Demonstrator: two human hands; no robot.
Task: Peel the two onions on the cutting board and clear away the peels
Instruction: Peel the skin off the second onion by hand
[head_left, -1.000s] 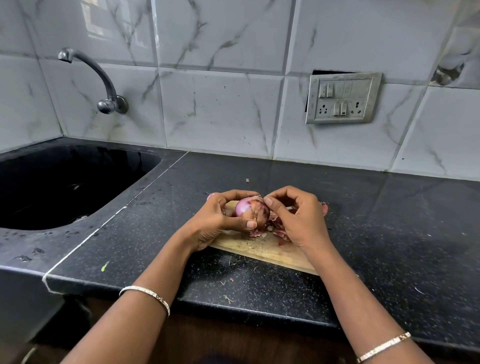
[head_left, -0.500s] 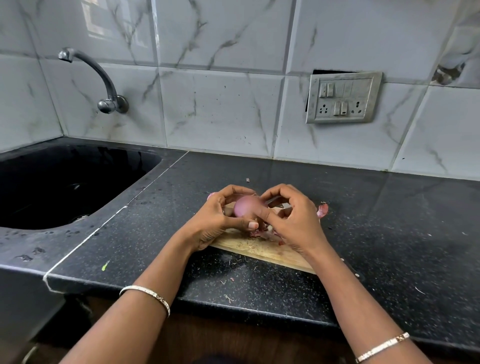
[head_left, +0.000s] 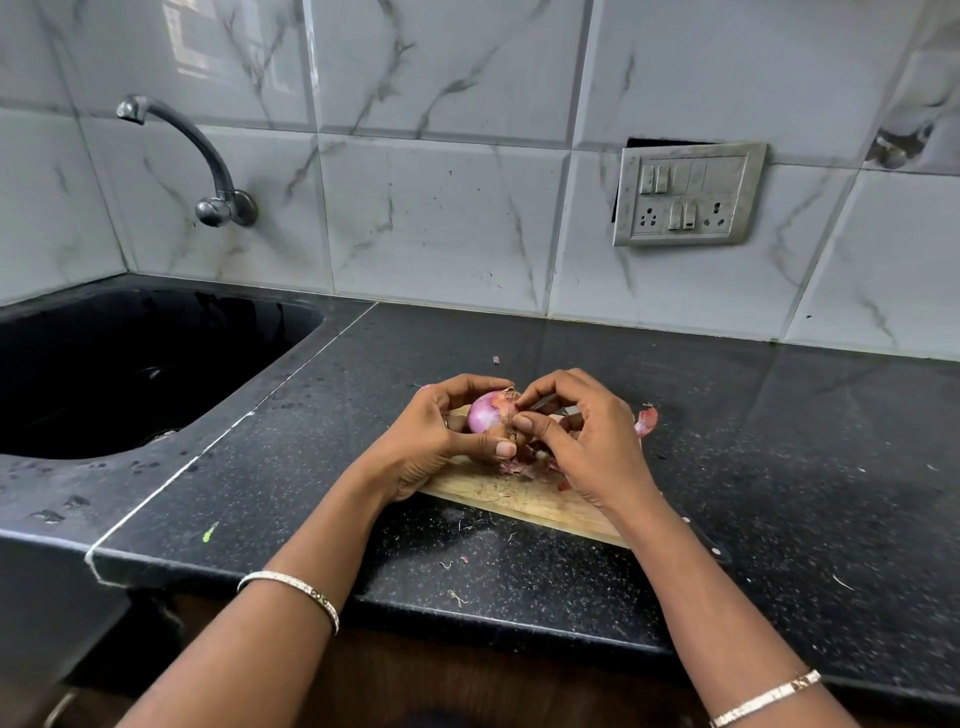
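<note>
Left hand (head_left: 426, 441): cupped around the onion (head_left: 485, 413).
Right hand (head_left: 587, 441): fingertips pinching its skin.
Cutting board (head_left: 524, 501): under both hands, holding peels (head_left: 524, 465).

Onion (head_left: 485, 413) turned in the left hand (head_left: 434, 441) since a second ago: brown root end, then facing the camera, now low and toward the right hand (head_left: 587, 447), smooth purple side up. Right thumb and forefinger shifted from the onion's top right to pinching dry skin at its right edge. Peel (head_left: 645, 420) beyond the right hand now uncovered, perhaps simply exposed by the hand's shift.
</note>
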